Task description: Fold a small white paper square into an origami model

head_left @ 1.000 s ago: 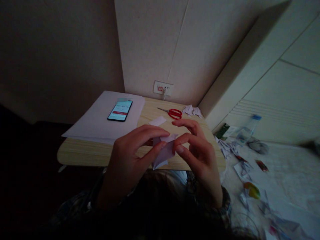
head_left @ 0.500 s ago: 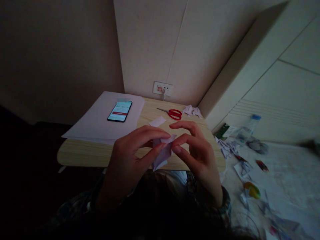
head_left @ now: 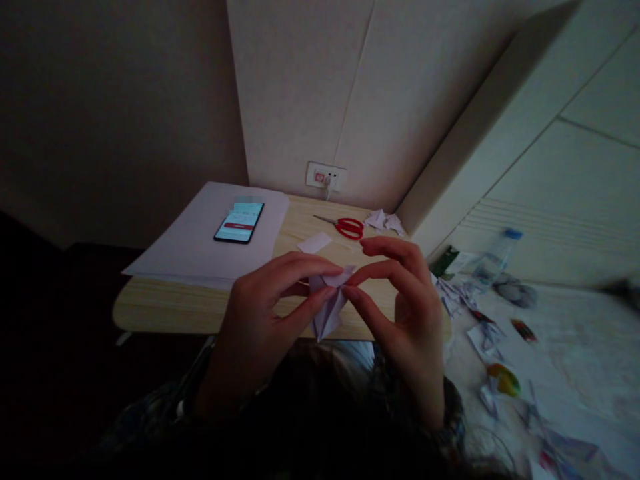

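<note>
A small folded piece of white paper [head_left: 327,316] is held up over the near edge of the wooden table. My left hand [head_left: 273,300] pinches its upper part between thumb and fingers. From the other side, the thumb and index finger of my right hand [head_left: 400,293] pinch the paper's right edge, while another finger is raised away from it. Beyond my hands, a small paper rectangle [head_left: 315,243] lies flat on the table. Red-handled scissors [head_left: 349,228] rest behind it, beside two folded paper pieces [head_left: 384,221].
A phone [head_left: 239,223] with a lit screen lies on large white sheets [head_left: 190,247] at the left of the table [head_left: 170,310]. A wall socket [head_left: 326,177] holds a plug. To the right, a plastic bottle [head_left: 500,257] and scattered papers lie on a pale surface.
The folded paper has turned slightly, showing more of its creases. My right hand has shifted a little, its raised finger lifting higher and its index finger and thumb closing on the paper's edge.
</note>
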`<state>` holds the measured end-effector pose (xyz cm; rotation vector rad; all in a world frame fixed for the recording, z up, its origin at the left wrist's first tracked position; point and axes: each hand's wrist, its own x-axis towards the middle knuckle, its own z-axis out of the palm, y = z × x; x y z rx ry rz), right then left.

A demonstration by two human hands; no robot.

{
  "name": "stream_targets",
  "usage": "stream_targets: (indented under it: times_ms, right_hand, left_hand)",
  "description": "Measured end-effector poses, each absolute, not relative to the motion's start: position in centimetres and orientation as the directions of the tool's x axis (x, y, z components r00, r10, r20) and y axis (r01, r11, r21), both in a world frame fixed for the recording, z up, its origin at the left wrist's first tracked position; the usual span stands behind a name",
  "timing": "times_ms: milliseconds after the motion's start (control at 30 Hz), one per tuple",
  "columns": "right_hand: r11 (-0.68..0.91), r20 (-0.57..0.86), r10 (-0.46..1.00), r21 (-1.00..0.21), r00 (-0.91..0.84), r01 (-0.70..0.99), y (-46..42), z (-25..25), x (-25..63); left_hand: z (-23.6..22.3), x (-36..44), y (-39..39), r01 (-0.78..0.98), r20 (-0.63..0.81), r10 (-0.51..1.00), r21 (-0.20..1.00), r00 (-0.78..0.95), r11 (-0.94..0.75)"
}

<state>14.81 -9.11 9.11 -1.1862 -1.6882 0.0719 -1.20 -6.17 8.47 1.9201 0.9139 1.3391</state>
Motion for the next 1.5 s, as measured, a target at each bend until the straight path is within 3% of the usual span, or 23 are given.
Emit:
stream_targets:
  times_ms: [200, 400, 700, 1500]
  right_hand:
    - [0.591, 0.792, 0.608, -0.402, -0.059, 0.699, -9.2, 8.7, 15.2]
    - [0.651, 0.841, 0.513, -0.248, -0.175, 0.717, -8.9, 8.2, 16.1]
    - [0.590, 0.871, 0.427, -0.066, -0.242, 0.805, -9.0, 8.2, 16.3]
    - [0.542, 0.865, 0.433, -0.027, -0.251, 0.840, -9.4, 8.3, 16.2]
  left_hand:
    - [9.0, -1.4, -6.1, 0.020, 0.303, 0.920, 0.948, 0.247, -0.318]
    - [9.2, -1.5, -5.9, -0.115, 0.172, 0.939, 0.983, 0.297, -0.144]
    - [9.1, -1.6, -5.8, -0.056, 0.167, 0.941, 0.986, 0.293, -0.157]
    - [9.7, -1.6, -6.3, 0.036, 0.155, 0.951, 0.985, 0.268, -0.171]
